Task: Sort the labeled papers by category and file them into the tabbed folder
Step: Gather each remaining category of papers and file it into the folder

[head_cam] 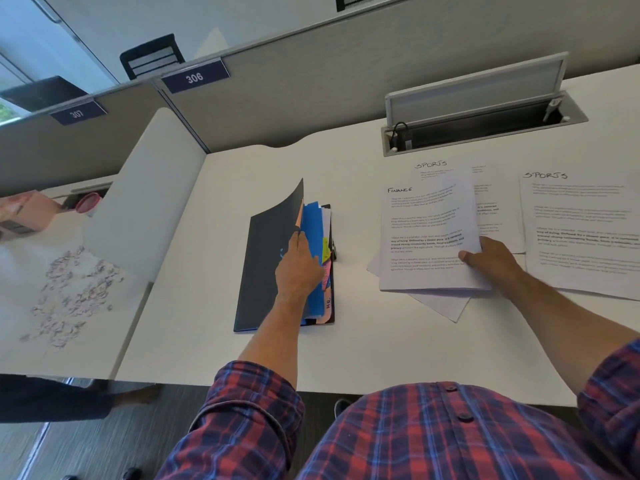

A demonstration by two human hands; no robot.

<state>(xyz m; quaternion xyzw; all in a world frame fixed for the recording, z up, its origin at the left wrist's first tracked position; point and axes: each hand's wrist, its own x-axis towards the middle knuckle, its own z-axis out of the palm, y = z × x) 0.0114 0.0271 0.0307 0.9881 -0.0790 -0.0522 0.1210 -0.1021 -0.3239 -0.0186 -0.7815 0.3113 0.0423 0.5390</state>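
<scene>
My left hand (299, 263) is tucked into the tabbed folder (277, 271), fingers slid between the dark cover and the blue divider (313, 216), lifting the cover so it stands curled up and away from the pages. I hold it that way to keep a section open and the coloured tabs (326, 251) along the edge readable; one near my wrist reads "HR".

My right hand (491, 261) pinches a small stack of papers at its near right corner, thumb on top, fingers underneath. The top sheet, headed "Finance" (429, 233), faces me so I can read its label. A loose sheet (446, 306) pokes out below the stack, askew, so my grip may not have everything squared.

Beyond that hand a "Sports" sheet (433, 165) lies partly covered by the stack, and another "Sports" page (581, 233) lies flat on the table (346, 348) to its right, kept apart as its own category. I judge the next step is finding the finance tab, then carrying this stack across to my left hand.
</scene>
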